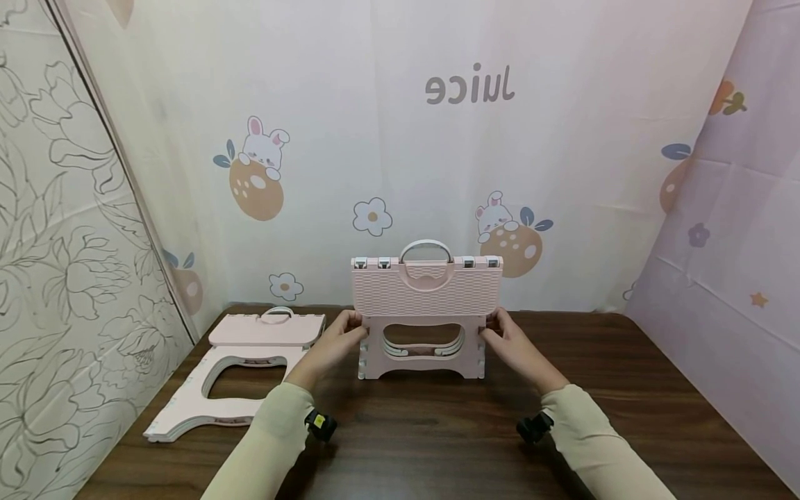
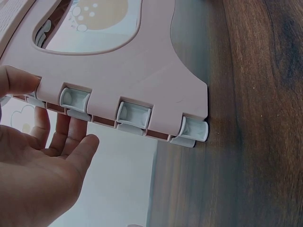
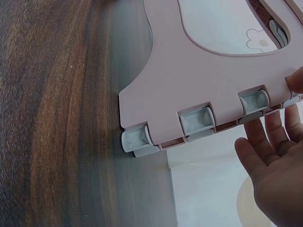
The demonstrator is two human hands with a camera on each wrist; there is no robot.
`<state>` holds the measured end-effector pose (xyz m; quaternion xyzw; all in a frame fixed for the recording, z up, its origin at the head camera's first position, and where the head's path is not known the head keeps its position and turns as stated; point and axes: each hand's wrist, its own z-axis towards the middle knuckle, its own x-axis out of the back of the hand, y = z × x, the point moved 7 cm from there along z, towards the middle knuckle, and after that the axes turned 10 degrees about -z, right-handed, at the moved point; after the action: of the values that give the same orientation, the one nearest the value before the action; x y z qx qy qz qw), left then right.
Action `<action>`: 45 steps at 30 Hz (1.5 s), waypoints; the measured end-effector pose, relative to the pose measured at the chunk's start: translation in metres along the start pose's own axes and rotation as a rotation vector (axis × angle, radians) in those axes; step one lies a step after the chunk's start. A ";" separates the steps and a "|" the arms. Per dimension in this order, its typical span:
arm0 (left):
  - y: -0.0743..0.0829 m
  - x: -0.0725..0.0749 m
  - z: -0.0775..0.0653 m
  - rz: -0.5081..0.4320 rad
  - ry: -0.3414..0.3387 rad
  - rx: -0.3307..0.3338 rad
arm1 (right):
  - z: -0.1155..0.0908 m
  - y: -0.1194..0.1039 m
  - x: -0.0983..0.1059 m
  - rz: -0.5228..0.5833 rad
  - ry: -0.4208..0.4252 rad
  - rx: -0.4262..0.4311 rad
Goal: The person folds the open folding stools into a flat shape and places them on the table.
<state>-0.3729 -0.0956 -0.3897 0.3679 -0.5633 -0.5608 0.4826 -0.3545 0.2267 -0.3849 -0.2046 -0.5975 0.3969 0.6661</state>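
Observation:
A pink folding stool [image 1: 428, 292] stands upright and folded flat, its white carry handle [image 1: 426, 244] at the top and an oval opening in its leg panel. My left hand [image 1: 340, 337] grips its left edge. In the left wrist view the thumb [image 2: 19, 81] presses the front face while the fingers reach behind, beside the grey-white hinges [image 2: 134, 115]. On the opposite edge my right hand [image 1: 509, 340] grips the same way, thumb in front and fingertips behind. The stool's lower corner [image 3: 135, 135] is right at the tabletop in the right wrist view.
Another pink folding stool [image 1: 206, 361] lies folded on the dark wooden table [image 1: 425, 444] at the left, close to my left forearm. Printed curtains [image 1: 375, 139] hang behind the table and along both sides.

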 end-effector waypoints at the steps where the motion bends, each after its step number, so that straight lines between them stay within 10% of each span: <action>1: 0.000 0.000 0.000 0.002 0.001 0.003 | 0.000 0.000 0.000 0.000 0.003 0.002; 45: -0.002 0.000 -0.003 -0.006 -0.015 -0.031 | -0.002 0.001 0.000 -0.013 -0.019 0.009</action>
<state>-0.3699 -0.0967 -0.3920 0.3577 -0.5572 -0.5736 0.4822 -0.3533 0.2277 -0.3864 -0.1939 -0.6033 0.3971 0.6639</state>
